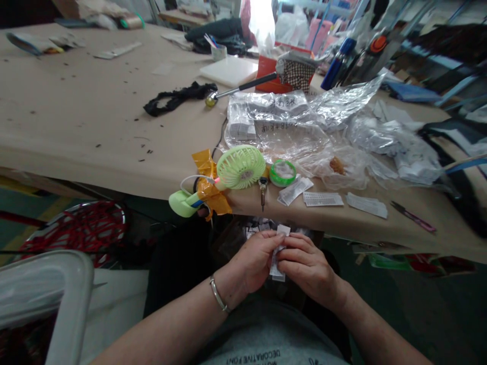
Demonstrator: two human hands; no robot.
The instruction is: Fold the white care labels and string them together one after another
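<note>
Both hands meet low in front of me, below the table edge, over my lap. My left hand (255,258), with a silver bangle on its wrist, and my right hand (306,266) pinch a small stack of white labels (279,253) between closed fingers. More white labels (322,198) lie flat on the table just above my hands. A green mini fan (240,167) taped with orange tape stands at the table edge, beside a green tape roll (282,172).
Clear plastic bags (304,126) of labels cover the table's right side. Small pink snips (414,218) lie near the right edge. A black fabric strip (175,99) and a metal rod (243,87) lie farther back. A white bin (72,299) stands at lower left.
</note>
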